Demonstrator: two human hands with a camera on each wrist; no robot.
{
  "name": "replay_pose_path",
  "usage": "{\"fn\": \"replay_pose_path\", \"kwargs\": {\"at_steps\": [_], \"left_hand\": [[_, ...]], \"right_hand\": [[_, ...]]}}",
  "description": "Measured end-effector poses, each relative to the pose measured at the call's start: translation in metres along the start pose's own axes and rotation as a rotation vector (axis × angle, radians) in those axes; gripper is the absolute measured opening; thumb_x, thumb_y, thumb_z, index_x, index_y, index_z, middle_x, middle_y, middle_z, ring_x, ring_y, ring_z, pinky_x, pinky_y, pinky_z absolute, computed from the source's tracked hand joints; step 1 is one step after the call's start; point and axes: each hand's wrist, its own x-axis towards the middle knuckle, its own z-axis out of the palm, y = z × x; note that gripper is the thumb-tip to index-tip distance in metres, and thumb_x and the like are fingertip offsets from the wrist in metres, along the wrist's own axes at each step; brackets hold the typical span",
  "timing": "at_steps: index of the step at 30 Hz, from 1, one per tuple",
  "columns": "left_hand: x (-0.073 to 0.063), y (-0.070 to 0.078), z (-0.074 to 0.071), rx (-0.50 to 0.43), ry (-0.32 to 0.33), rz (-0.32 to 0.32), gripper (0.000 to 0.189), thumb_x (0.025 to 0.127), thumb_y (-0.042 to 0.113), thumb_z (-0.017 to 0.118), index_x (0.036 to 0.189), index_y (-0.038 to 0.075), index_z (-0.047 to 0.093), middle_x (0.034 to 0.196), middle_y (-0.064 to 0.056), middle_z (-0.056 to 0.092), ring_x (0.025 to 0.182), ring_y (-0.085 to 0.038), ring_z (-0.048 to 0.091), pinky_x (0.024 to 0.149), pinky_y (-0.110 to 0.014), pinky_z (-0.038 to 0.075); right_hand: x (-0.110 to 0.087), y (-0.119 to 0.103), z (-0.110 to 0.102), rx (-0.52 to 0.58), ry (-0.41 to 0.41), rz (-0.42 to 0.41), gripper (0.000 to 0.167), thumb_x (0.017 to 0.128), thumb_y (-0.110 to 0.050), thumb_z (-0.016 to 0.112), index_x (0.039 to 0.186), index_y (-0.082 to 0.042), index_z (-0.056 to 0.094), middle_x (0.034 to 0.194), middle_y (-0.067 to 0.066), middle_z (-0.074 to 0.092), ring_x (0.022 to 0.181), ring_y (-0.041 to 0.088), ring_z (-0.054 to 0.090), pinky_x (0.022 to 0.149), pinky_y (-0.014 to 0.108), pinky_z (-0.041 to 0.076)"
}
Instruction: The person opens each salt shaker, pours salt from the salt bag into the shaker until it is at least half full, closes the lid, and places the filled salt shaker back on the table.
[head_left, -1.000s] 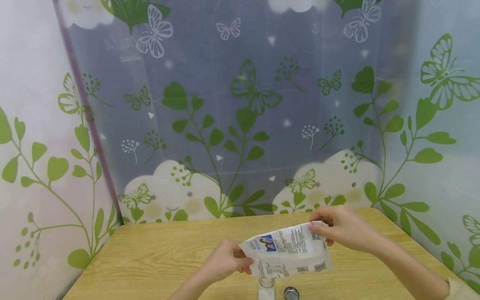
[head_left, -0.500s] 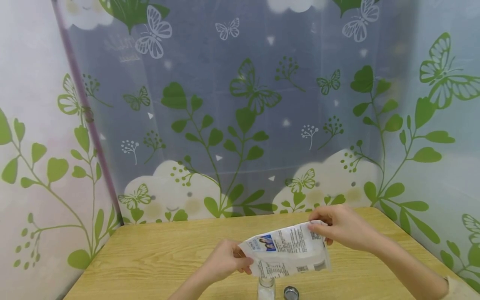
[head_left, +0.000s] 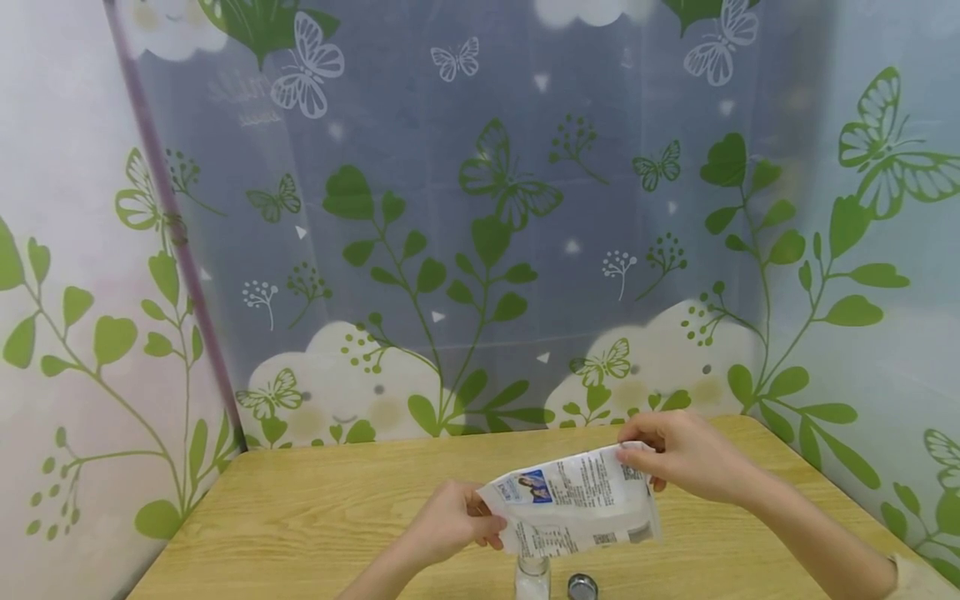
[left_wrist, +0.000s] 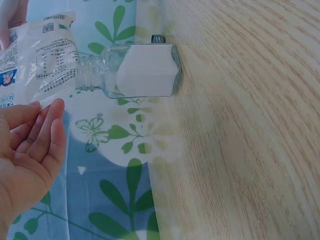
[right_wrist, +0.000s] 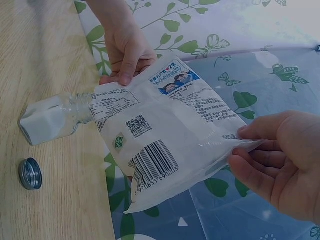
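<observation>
A white printed plastic bag with a barcode is held tilted over a glass jar. Its lower corner overlaps the jar's threaded mouth in both wrist views. White powder fills much of the jar, which stands upright on the table. My left hand pinches the bag's edge near the jar's mouth. At the raised far end, my right hand pinches the bag's other corner between thumb and fingers. The bag's opening is hidden.
A silver metal lid lies on the wooden table beside the jar. Patterned curtains with leaves and butterflies stand behind and on both sides of the table.
</observation>
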Motion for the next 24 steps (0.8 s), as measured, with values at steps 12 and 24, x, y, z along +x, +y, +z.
{"fn": "replay_pose_path", "kwargs": {"at_steps": [12, 24], "left_hand": [[0.0000, -0.0008, -0.0005, -0.008, -0.005, -0.006, 0.010, 0.082, 0.007, 0.065, 0.088, 0.001, 0.071, 0.067, -0.008, 0.067, 0.058, -0.014, 0.063, 0.053, -0.024, 0.049], [-0.0003, -0.0003, -0.0010, -0.015, -0.007, -0.020, 0.011, 0.083, 0.007, 0.065, 0.090, 0.001, 0.070, 0.068, -0.008, 0.067, 0.059, -0.015, 0.064, 0.054, -0.024, 0.049]], "right_hand": [[0.0004, 0.0000, 0.0003, -0.003, -0.004, 0.003, 0.019, 0.090, -0.024, 0.061, 0.096, -0.006, 0.063, 0.078, -0.004, 0.064, 0.056, 0.008, 0.055, 0.049, 0.027, 0.050], [0.0002, 0.0010, -0.0004, -0.013, -0.001, 0.003, 0.019, 0.090, -0.024, 0.061, 0.095, -0.005, 0.063, 0.077, -0.004, 0.064, 0.057, 0.009, 0.056, 0.050, 0.029, 0.050]]}}
